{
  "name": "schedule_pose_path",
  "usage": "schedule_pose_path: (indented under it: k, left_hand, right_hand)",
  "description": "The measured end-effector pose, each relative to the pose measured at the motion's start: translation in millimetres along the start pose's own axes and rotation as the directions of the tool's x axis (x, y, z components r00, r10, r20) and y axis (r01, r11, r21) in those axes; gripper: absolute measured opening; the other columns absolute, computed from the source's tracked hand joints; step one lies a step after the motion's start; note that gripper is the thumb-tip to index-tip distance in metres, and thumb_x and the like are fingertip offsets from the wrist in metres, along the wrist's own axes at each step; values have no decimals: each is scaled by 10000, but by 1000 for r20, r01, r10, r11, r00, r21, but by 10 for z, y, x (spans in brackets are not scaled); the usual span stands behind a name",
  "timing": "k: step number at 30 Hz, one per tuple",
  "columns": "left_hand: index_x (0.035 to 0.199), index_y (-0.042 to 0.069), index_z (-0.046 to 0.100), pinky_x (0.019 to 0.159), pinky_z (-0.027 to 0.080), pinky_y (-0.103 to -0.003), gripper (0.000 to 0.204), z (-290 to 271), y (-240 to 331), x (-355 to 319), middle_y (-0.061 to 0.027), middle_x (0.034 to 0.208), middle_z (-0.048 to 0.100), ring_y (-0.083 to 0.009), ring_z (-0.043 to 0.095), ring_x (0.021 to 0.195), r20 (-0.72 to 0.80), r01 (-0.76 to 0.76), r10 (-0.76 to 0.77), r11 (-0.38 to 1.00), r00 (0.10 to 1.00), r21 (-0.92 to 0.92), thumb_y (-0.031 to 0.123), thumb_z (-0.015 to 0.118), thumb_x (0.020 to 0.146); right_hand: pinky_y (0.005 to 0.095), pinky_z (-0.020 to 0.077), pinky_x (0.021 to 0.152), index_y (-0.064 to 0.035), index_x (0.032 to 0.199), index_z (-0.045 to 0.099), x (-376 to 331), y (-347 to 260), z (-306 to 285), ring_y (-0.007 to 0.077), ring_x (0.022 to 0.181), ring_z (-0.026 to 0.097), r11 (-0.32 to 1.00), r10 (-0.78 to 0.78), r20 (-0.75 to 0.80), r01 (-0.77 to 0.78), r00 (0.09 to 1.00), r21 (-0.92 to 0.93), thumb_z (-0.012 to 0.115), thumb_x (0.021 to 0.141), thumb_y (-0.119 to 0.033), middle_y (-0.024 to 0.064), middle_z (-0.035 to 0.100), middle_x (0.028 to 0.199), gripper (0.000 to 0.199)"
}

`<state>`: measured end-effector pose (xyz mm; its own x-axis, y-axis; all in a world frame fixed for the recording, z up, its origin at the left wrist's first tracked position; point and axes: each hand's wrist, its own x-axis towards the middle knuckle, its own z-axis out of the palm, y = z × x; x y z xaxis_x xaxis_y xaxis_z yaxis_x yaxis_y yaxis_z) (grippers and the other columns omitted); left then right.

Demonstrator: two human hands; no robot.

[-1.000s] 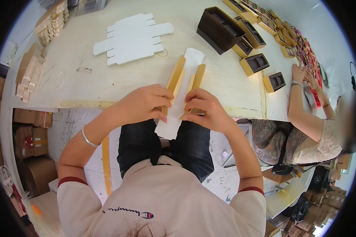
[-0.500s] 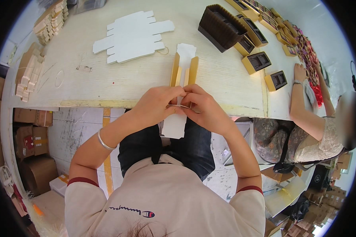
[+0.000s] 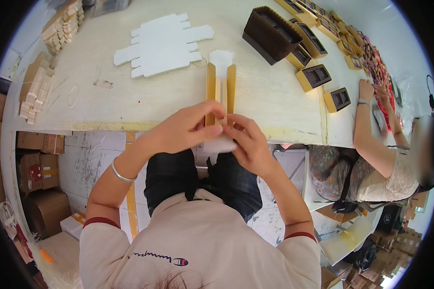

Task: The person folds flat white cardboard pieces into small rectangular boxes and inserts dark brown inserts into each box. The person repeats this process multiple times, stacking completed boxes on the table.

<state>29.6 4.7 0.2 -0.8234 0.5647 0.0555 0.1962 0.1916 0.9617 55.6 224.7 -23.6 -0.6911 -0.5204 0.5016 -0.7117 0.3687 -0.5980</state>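
Note:
A partly folded carton [image 3: 231, 89], white inside with gold sides standing up, lies at the table's front edge. Its far end flap [image 3: 221, 58] is flat on the table. At the near end my left hand [image 3: 190, 126] grips the left side, fingers bent and thumb pointing inward. My right hand [image 3: 250, 142] closes its fingers on the right near corner. Between the two hands, the near white flap [image 3: 220, 144] is tilted up and blurred by motion. My fingertips hide the near corners.
Flat white carton blanks [image 3: 164, 45] are stacked at the far left. A stack of dark brown plastic trays [image 3: 272, 36] stands far right, beside gold boxes with dark inserts [image 3: 313, 77]. Folded card bundles [image 3: 36, 86] lie along the left edge. At right, another person's arm [image 3: 371, 125] rests on the table.
The near flap has swung up from hanging below my hands. My hands have spread slightly apart at the carton's near end, and the carton has shifted a little left.

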Motion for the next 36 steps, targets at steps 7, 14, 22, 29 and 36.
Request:
schedule_pose_path:
  k: [7,14,22,29,36]
  left_hand:
    - [1195,46,399,798,459,-283,291,28,-16,-58,-121,1177,495,-150,526,971,12,114,-115,990,993,79,117,544,952]
    - [1091,51,445,729,455,-266,205,108,-87,-12,-118,1282,405,-138,534,787,-160,-65,65,998,985,10,38,552,917]
    - [901,2,595,606,471,-354,98,296,-90,-96,-123,1024,552,-285,569,681,-247,-144,344,798,906,585,12,646,818]
    - [866,17,637,659,477,-380,81,136,33,43,-119,843,607,-320,578,733,-70,-14,69,802,995,597,63,656,803]
    - [843,84,663,816,463,-378,140,-375,212,107,-43,909,625,-240,566,968,247,-178,-2,688,969,703,186,713,761]
  right_hand:
    - [257,440,585,31,982,610,177,13,159,157,720,517,875,320,-136,-238,938,421,645,838,35,119,514,941,148]
    - [288,478,596,-1,1037,600,202,-157,167,200,719,544,976,214,-205,-217,955,10,653,802,49,138,510,1010,245]
    - [378,478,605,-23,945,598,212,-73,136,277,710,579,943,2,-36,-14,999,-331,633,728,-5,106,540,903,220]
    - [400,482,698,-29,946,616,467,-30,-84,323,800,598,949,308,327,-265,893,-170,666,732,-1,107,569,860,222]
    - [392,472,709,-53,894,615,461,60,-405,287,831,587,928,58,190,17,980,-372,676,749,-57,90,558,813,158]
